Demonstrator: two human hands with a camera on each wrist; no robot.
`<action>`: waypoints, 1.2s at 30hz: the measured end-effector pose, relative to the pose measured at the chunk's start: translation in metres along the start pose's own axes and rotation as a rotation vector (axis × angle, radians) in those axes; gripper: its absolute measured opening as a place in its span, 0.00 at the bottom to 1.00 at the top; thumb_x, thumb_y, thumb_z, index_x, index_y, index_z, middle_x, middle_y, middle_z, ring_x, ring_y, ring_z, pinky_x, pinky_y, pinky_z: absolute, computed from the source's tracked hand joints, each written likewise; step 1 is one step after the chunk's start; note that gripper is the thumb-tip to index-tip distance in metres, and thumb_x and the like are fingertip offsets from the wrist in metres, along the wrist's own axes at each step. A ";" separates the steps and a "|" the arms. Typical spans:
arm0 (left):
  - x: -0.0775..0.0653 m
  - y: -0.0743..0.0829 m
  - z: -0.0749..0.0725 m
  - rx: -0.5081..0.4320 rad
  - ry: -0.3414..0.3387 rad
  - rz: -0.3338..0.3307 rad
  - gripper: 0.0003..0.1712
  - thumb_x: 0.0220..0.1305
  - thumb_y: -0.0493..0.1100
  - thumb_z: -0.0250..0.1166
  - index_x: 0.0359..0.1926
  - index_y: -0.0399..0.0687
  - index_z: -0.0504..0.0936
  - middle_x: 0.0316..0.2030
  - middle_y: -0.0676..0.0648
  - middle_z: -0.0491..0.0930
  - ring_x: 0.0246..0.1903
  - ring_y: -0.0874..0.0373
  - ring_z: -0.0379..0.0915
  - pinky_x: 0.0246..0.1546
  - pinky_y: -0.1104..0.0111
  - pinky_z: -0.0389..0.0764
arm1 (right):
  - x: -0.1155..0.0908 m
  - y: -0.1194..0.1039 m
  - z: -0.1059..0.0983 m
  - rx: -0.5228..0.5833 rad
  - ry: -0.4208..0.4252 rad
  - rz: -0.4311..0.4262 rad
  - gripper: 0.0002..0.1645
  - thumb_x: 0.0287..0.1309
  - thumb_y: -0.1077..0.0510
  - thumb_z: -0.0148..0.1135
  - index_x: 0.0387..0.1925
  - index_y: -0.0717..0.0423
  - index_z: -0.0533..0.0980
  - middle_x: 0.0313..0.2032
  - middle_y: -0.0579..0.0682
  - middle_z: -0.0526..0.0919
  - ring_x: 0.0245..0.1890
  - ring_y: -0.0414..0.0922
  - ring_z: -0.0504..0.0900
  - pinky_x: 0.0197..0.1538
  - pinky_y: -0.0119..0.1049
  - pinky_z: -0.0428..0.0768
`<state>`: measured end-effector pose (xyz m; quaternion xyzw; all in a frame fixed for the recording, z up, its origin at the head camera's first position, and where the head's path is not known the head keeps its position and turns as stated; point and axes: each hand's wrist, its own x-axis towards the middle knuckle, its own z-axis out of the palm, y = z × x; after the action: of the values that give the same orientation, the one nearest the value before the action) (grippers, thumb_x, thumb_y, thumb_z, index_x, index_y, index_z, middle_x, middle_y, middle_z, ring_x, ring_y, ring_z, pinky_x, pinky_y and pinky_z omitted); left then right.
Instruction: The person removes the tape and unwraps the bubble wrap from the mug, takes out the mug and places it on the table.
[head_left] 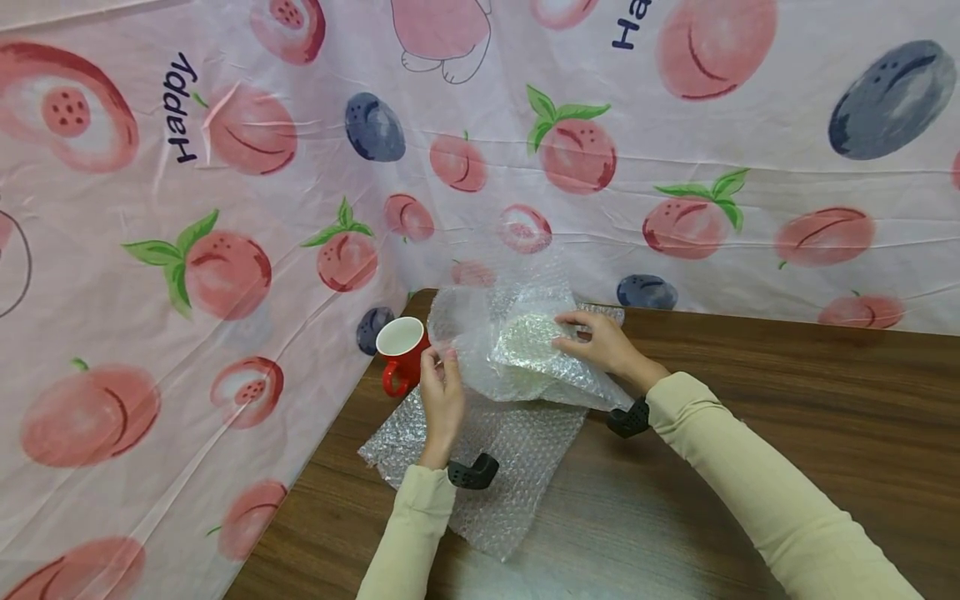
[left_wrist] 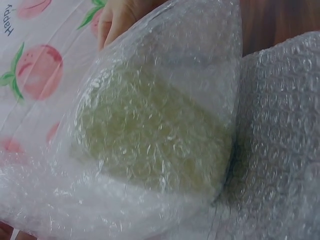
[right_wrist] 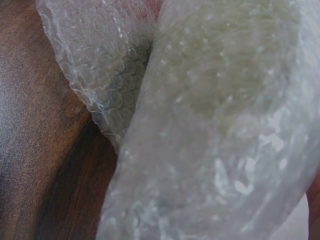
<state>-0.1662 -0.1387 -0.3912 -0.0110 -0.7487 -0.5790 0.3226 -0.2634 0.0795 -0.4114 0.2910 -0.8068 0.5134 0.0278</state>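
Observation:
Clear bubble wrap is folded around a pale green object, whose kind the plastic blurs; in the left wrist view it tapers like a cup or bowl. At the wrap's left edge, my left hand pinches the plastic between thumb and fingers. From the right, my right hand grips the wrapped bundle, thumb below and fingers above. In the right wrist view the wrap fills most of the picture and hides the fingers.
A red mug with a white inside stands just left of the bundle. Another flat part of bubble wrap lies on the brown wooden table in front. A fruit-printed cloth hangs behind and along the left.

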 end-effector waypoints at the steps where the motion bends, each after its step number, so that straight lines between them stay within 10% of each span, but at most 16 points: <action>1: 0.000 -0.001 -0.001 -0.006 0.007 -0.008 0.11 0.64 0.32 0.48 0.42 0.24 0.65 0.37 0.29 0.72 0.34 0.38 0.72 0.29 0.74 0.69 | 0.000 0.000 0.000 0.003 0.001 0.001 0.23 0.50 0.62 0.63 0.48 0.70 0.71 0.49 0.63 0.73 0.51 0.55 0.71 0.50 0.41 0.71; 25: -0.001 -0.030 -0.028 -0.086 0.126 -0.183 0.13 0.66 0.34 0.44 0.43 0.24 0.68 0.37 0.33 0.73 0.35 0.56 0.73 0.35 0.63 0.77 | 0.000 -0.001 -0.001 0.027 -0.010 0.020 0.23 0.50 0.63 0.62 0.48 0.70 0.71 0.50 0.64 0.72 0.51 0.56 0.70 0.50 0.41 0.71; 36: -0.001 -0.055 -0.036 -0.091 0.175 -0.248 0.15 0.66 0.37 0.46 0.42 0.27 0.72 0.35 0.35 0.76 0.33 0.58 0.75 0.29 0.72 0.77 | -0.010 -0.039 -0.008 0.062 -0.020 0.042 0.22 0.51 0.68 0.59 0.48 0.77 0.68 0.50 0.70 0.70 0.52 0.61 0.68 0.52 0.48 0.68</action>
<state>-0.1700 -0.1881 -0.4348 0.1175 -0.6865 -0.6464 0.3115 -0.2371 0.0786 -0.3794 0.2798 -0.7968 0.5356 -0.0003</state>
